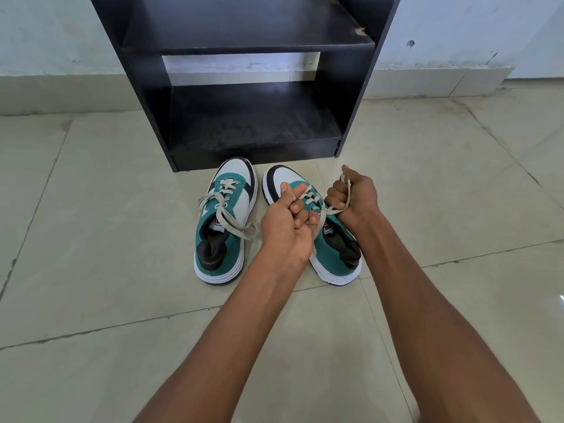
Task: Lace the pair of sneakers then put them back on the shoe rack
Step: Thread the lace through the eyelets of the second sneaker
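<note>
Two teal, white and black sneakers stand side by side on the floor in front of a black shoe rack (363, 87), toes toward it. The left sneaker (224, 230) has its grey lace threaded, with the loose ends lying across its opening. Over the right sneaker (331, 254), my left hand (287, 221) is closed on one end of that shoe's lace (309, 195). My right hand (354, 195) is closed on the other end, at the shoe's right side. Both hands hide much of the shoe's tongue and eyelets.
The rack has two open shelves, the lower shelf (253, 123) dusty and at floor height just beyond the shoes' toes. Pale floor tiles (100, 239) spread all around. A light wall (45, 35) with a skirting runs behind the rack.
</note>
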